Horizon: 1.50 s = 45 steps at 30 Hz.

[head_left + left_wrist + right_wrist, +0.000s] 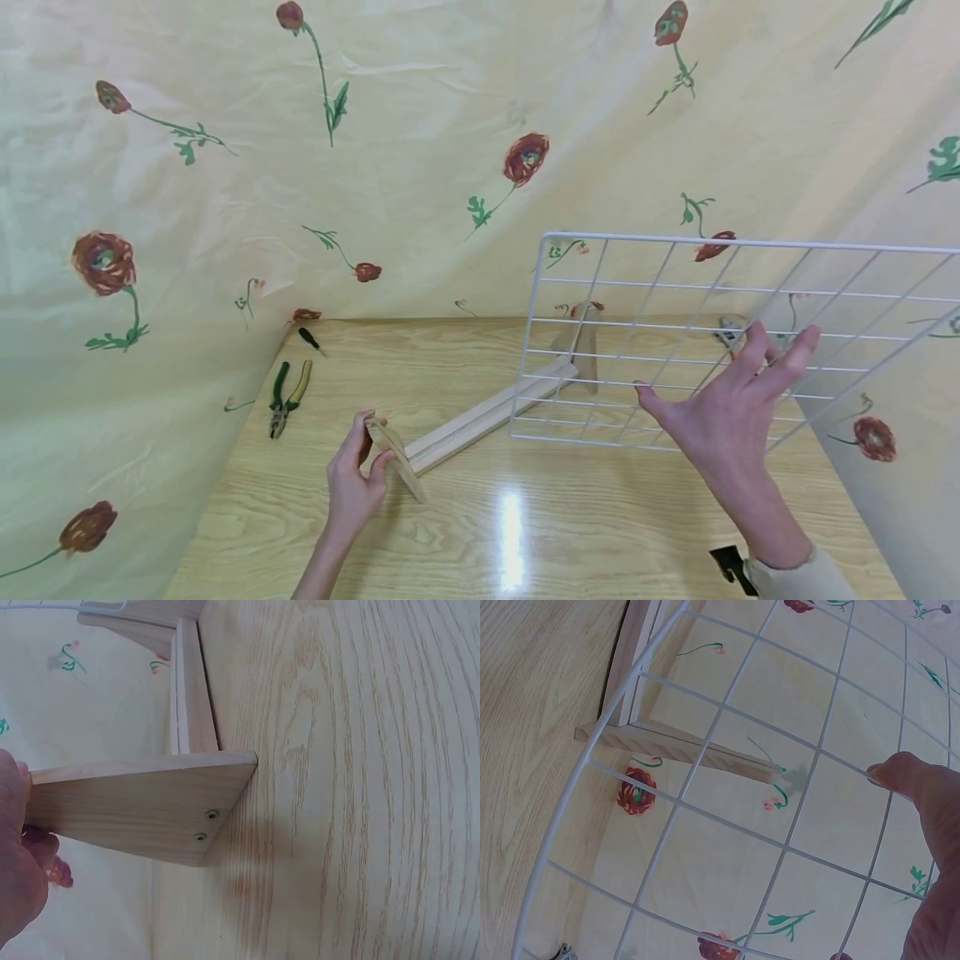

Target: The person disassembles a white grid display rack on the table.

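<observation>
Wooden table (600, 517): pliers (287, 398), screwdriver (309, 338).

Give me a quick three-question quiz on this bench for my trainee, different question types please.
1. True or false: the right hand is curled tight round a wire of the white wire grid.
2. What does the left hand hold?
3. The pliers lie: A) under the grid, B) near the table's left edge, C) in the right hand.

Key: 1 false, its fingers are spread against the grid. 2 the end piece of the wooden base. 3 B.
</observation>
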Tool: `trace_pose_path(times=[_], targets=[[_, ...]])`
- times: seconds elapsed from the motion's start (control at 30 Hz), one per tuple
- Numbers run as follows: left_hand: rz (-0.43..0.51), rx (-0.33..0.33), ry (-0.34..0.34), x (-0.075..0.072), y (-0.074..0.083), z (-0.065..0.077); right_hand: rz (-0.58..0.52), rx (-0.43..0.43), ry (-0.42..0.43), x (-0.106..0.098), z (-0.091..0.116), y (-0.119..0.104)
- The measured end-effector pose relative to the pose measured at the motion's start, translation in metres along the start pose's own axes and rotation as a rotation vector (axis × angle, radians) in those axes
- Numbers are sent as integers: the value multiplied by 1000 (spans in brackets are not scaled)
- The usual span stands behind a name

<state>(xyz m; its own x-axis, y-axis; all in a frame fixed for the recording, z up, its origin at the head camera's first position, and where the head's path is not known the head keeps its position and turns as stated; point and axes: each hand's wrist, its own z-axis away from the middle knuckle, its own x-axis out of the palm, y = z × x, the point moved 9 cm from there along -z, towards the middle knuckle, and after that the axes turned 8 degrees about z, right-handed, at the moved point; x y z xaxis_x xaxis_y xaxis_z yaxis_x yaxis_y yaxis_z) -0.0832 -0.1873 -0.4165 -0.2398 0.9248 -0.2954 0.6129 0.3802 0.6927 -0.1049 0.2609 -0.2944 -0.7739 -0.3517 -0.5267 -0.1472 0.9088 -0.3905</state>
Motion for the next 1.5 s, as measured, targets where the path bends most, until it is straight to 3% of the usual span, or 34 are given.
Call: trace_pose_path(times=[0.83, 1.0, 1.23, 1.5], targets=[[-41, -16, 41, -4, 8, 5, 14, 5, -6, 1, 1, -1], [-29, -9, 48, -4, 7, 7, 13, 6, -6, 1, 1, -1], [-59, 62, 80, -6, 8, 9, 30, 14, -26, 2, 1, -2], [-60, 49, 77, -6, 8, 11, 45, 47, -73, 5, 2, -1]])
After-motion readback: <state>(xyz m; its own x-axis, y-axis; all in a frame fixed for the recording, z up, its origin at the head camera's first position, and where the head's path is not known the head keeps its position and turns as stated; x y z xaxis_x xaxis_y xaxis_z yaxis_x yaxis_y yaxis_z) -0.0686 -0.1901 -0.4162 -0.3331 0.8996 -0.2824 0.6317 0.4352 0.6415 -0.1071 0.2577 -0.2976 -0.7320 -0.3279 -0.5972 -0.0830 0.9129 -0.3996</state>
